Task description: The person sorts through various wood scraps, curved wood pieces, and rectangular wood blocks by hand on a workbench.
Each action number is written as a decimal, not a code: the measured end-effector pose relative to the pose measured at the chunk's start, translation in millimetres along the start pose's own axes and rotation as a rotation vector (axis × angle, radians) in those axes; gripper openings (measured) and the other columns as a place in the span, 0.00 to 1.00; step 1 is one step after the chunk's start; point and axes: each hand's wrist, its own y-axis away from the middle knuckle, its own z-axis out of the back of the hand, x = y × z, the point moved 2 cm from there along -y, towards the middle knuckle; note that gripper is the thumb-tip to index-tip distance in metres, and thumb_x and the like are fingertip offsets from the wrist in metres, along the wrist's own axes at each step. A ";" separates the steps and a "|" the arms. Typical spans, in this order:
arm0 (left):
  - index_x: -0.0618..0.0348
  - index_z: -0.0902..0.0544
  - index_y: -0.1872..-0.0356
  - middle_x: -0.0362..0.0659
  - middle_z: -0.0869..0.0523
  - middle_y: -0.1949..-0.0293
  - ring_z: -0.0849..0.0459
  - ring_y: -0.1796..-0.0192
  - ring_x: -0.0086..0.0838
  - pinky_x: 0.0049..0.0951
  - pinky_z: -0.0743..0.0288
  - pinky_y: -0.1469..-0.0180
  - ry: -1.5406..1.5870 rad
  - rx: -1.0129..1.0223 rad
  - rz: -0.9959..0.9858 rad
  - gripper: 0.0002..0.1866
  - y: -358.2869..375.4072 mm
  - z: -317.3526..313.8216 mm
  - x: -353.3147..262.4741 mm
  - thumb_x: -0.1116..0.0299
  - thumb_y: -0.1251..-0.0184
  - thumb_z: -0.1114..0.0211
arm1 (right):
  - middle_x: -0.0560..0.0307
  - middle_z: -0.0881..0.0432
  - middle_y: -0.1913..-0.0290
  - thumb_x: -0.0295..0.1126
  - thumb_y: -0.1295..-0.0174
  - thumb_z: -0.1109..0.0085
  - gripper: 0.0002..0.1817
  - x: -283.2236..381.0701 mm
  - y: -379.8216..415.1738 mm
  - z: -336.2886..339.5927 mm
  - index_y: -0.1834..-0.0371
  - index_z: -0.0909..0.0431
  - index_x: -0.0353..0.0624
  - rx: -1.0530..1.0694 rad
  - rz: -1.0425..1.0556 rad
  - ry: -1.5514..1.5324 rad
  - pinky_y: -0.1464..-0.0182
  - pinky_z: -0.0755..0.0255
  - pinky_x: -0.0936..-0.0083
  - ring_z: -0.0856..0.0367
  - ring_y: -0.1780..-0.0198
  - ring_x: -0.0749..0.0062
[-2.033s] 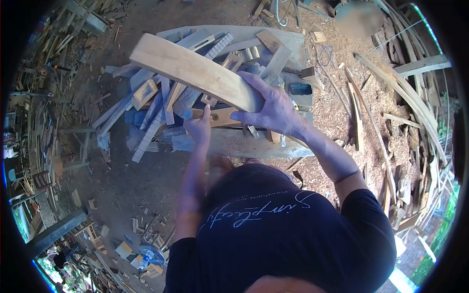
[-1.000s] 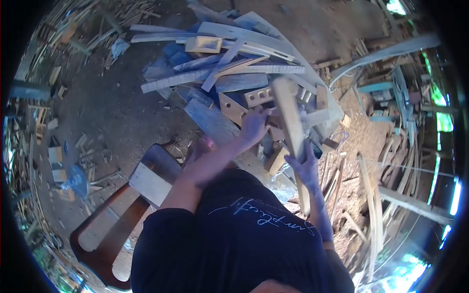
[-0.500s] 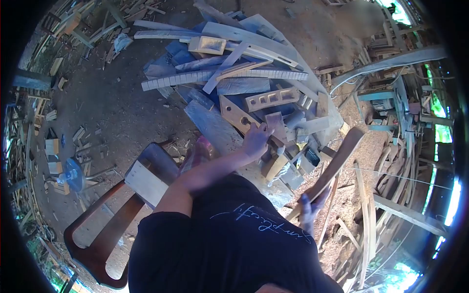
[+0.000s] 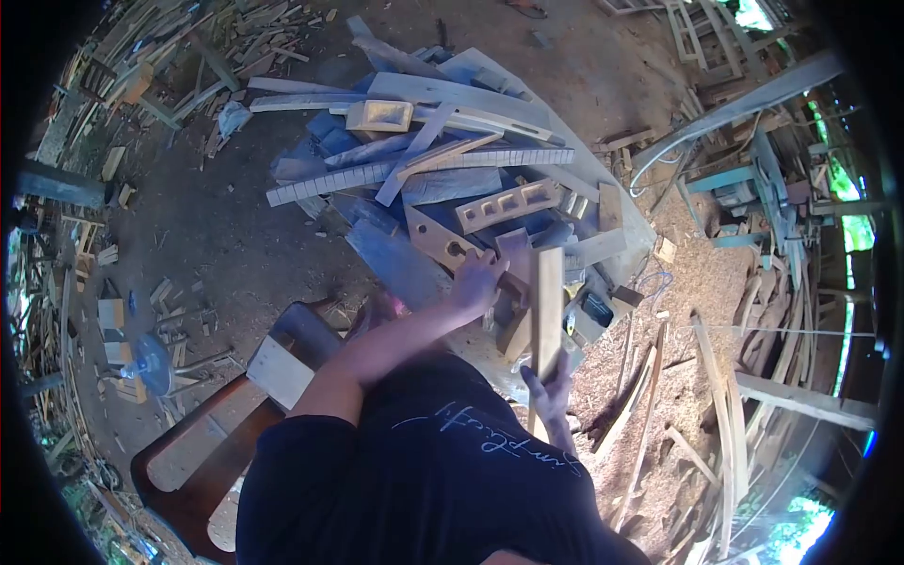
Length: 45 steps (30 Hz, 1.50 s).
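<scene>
My right hand (image 4: 554, 388) is closed around the lower part of a long wooden board (image 4: 547, 311), which stands nearly upright in the view in front of the bench's near edge. My left hand (image 4: 477, 282) rests on the pile with curled fingers, and what they grip, if anything, is hidden. Beside those fingers lie a flat wooden piece with cut-out holes (image 4: 443, 240) and a reddish-brown block (image 4: 514, 252). A dark brown wood piece (image 4: 513, 288) touches or nearly touches the left hand. The board partly covers a pale block (image 4: 514, 337).
A wood-laden bench top (image 4: 633, 235) carries slats and a slotted wooden piece (image 4: 508, 204). A dark wooden chair (image 4: 202, 443) lies at lower left, near a blue fan (image 4: 151, 365). Long offcuts (image 4: 720, 405) and shavings cover the ground at right.
My right hand has swung the board leftward and turned it from a slant to nearly upright. My left hand stays at the same spot on the pile, while the whole view has shifted slightly.
</scene>
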 end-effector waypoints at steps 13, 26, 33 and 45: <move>0.52 0.24 0.46 0.45 0.24 0.54 0.25 0.50 0.44 0.42 0.24 0.50 -0.058 0.057 -0.142 0.30 15.6 -5.1 -6.5 0.71 0.56 0.26 | 0.54 0.26 0.53 0.35 0.46 0.30 0.37 -18.0 7.0 32.9 0.34 0.37 0.41 -0.149 0.054 -0.218 0.52 0.29 0.71 0.26 0.54 0.69; 0.52 0.24 0.52 0.44 0.22 0.59 0.23 0.55 0.44 0.42 0.25 0.52 0.187 -0.158 -0.024 0.25 3.6 20.7 -10.8 0.77 0.56 0.31 | 0.57 0.25 0.58 0.39 0.48 0.26 0.38 70.5 -8.0 28.0 0.36 0.36 0.40 -0.056 0.001 -0.037 0.53 0.30 0.74 0.28 0.58 0.73; 0.57 0.21 0.64 0.35 0.19 0.69 0.19 0.66 0.21 0.27 0.25 0.63 0.929 -0.016 0.251 0.08 -24.5 49.6 40.0 0.71 0.41 0.30 | 0.53 0.22 0.52 0.39 0.53 0.25 0.43 160.1 -43.1 29.4 0.34 0.35 0.38 0.028 0.101 0.112 0.48 0.29 0.71 0.25 0.50 0.70; 0.52 0.26 0.63 0.32 0.22 0.63 0.22 0.57 0.19 0.24 0.26 0.50 1.173 0.272 0.272 0.10 -38.8 57.8 97.3 0.74 0.36 0.31 | 0.40 0.15 0.56 0.42 0.49 0.25 0.43 198.5 -90.5 -32.8 0.32 0.38 0.38 0.193 0.218 0.397 0.51 0.20 0.65 0.13 0.55 0.57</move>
